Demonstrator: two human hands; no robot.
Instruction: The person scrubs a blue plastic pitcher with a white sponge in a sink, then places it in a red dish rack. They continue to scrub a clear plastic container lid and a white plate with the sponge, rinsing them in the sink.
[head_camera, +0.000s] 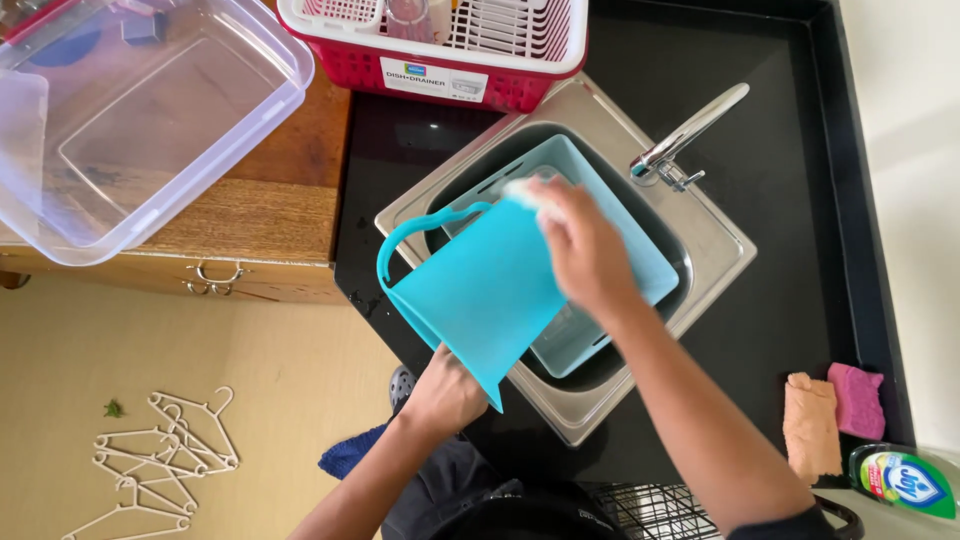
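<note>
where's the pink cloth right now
In the head view, the pink cloth lies on the black counter at the far right, beside a peach cloth and just above the green bottle.

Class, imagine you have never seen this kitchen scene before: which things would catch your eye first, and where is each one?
First, the bright turquoise cutting board, tilted over the steel sink at the centre, its lower edge held by the left hand while the right hand presses a pale sponge on it. Next, the red dish drainer at the top and the clear plastic tub at the upper left.
</note>
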